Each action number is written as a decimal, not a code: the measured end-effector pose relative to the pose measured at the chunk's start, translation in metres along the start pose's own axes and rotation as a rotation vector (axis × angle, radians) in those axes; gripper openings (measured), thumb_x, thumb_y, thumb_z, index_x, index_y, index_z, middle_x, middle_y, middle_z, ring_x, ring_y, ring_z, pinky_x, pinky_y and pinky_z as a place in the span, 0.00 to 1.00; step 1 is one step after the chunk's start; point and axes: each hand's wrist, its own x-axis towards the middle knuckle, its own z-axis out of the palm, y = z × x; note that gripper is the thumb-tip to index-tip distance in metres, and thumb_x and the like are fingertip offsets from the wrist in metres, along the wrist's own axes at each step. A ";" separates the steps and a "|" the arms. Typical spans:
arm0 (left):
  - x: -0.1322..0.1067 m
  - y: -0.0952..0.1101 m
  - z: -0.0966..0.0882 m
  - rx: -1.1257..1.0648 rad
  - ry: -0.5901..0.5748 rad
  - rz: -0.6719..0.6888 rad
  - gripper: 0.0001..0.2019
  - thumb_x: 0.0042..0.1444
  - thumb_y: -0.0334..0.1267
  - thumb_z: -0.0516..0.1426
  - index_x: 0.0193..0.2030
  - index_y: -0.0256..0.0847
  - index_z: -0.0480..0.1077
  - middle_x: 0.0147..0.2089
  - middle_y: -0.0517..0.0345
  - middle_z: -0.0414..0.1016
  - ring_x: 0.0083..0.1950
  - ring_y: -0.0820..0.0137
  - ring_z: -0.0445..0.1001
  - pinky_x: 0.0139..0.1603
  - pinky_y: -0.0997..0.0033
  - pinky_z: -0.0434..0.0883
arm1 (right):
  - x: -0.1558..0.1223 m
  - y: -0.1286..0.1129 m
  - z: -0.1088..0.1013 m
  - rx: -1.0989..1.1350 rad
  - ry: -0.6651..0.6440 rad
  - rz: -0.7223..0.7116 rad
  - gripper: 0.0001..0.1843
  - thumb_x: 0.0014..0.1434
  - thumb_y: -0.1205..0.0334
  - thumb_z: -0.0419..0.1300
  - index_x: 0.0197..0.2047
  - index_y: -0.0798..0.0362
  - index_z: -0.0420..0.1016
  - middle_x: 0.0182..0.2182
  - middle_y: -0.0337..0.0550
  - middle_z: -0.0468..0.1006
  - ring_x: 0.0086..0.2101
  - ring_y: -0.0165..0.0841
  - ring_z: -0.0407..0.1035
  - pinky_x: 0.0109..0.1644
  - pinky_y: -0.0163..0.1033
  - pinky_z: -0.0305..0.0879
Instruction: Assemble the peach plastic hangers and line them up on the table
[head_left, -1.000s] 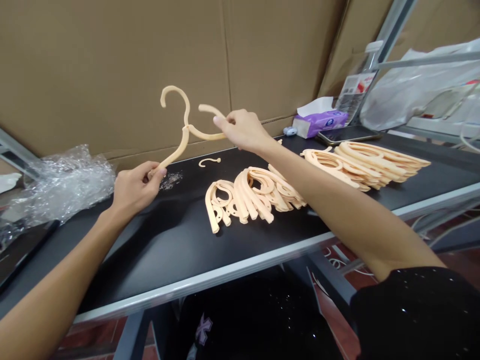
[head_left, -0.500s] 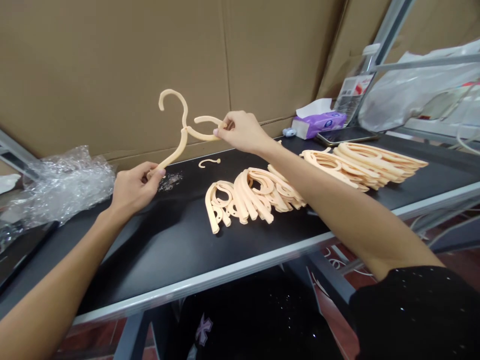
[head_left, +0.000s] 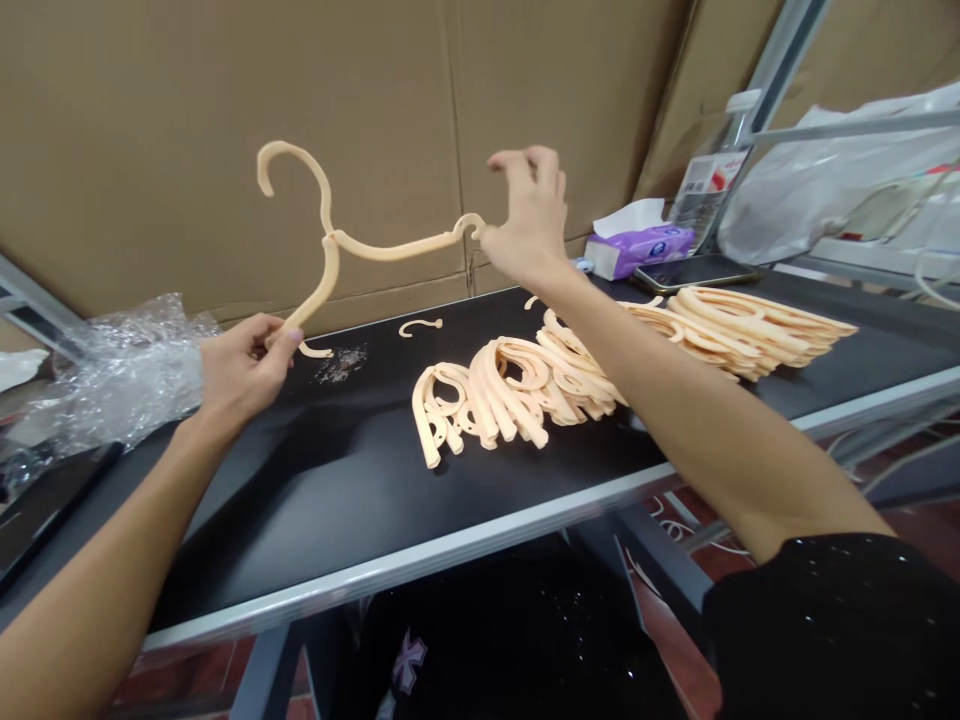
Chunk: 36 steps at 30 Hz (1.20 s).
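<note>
A cream folding clothes hanger (head_left: 394, 250) is up in front of the cardboard, its hook pointing up and its right arm stretched out sideways. My left hand (head_left: 244, 365) is closed around its left arm, and a short curved end pokes out below my fingers. At the far end of the right arm is my right hand (head_left: 529, 215), fingers raised and apart. The base of this hand meets the hanger's curved tip; whether it presses on it I cannot tell. Several folded cream hangers (head_left: 510, 390) lie below on the black table (head_left: 322, 510). A loose cream hook (head_left: 421, 324) lies behind them.
More folded hangers (head_left: 757, 325) are stacked at the right. Behind them are a phone (head_left: 694, 270), a purple tissue pack (head_left: 637, 250) and a plastic bottle (head_left: 709, 175). Crumpled clear wrap (head_left: 120, 370) lies at the left. A cardboard wall (head_left: 187, 130) stands behind the table.
The hanger's right arm has swung out to a longer, straighter shape. My right hand has let go its pinch and moved up and right. My left hand has shifted left with the hanger.
</note>
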 end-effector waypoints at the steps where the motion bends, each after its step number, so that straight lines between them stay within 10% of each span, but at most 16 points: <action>1: 0.000 0.000 -0.001 -0.015 0.009 0.000 0.13 0.63 0.46 0.57 0.38 0.38 0.76 0.26 0.63 0.71 0.27 0.73 0.66 0.32 0.73 0.62 | -0.002 -0.001 -0.001 -0.058 -0.045 -0.091 0.29 0.60 0.67 0.60 0.65 0.47 0.69 0.71 0.55 0.62 0.68 0.48 0.55 0.70 0.56 0.55; 9: 0.004 -0.019 0.003 0.087 0.053 0.090 0.12 0.60 0.46 0.58 0.41 0.40 0.76 0.30 0.61 0.75 0.30 0.70 0.68 0.34 0.71 0.65 | 0.000 -0.001 0.005 0.056 -0.411 -0.128 0.16 0.61 0.69 0.56 0.44 0.56 0.85 0.38 0.49 0.83 0.42 0.39 0.75 0.55 0.48 0.67; 16: 0.003 -0.008 0.011 0.276 0.603 0.692 0.18 0.52 0.50 0.67 0.42 0.43 0.68 0.44 0.45 0.73 0.47 0.51 0.72 0.51 0.47 0.69 | -0.010 -0.021 -0.002 0.142 -0.463 -0.094 0.13 0.53 0.71 0.62 0.38 0.57 0.87 0.37 0.50 0.83 0.38 0.39 0.75 0.49 0.47 0.69; 22: -0.023 0.052 0.024 0.349 0.281 0.741 0.12 0.66 0.41 0.62 0.55 0.44 0.74 0.53 0.44 0.78 0.54 0.52 0.75 0.56 0.50 0.66 | -0.039 -0.056 -0.002 0.045 -0.581 -0.255 0.17 0.56 0.68 0.59 0.42 0.50 0.89 0.38 0.49 0.85 0.40 0.41 0.75 0.47 0.46 0.68; 29: -0.026 0.051 0.029 0.260 0.009 0.577 0.09 0.71 0.41 0.54 0.46 0.43 0.76 0.46 0.49 0.82 0.49 0.55 0.78 0.49 0.57 0.71 | -0.052 -0.066 0.001 0.035 -0.678 -0.329 0.17 0.58 0.69 0.57 0.43 0.51 0.88 0.42 0.51 0.85 0.40 0.40 0.74 0.44 0.43 0.64; 36: -0.040 0.058 0.040 0.273 -0.028 0.524 0.10 0.72 0.39 0.53 0.45 0.42 0.75 0.47 0.48 0.83 0.47 0.57 0.80 0.44 0.60 0.72 | -0.050 -0.061 0.005 0.128 -0.821 -0.340 0.15 0.54 0.72 0.58 0.39 0.56 0.87 0.36 0.50 0.85 0.34 0.33 0.73 0.37 0.37 0.62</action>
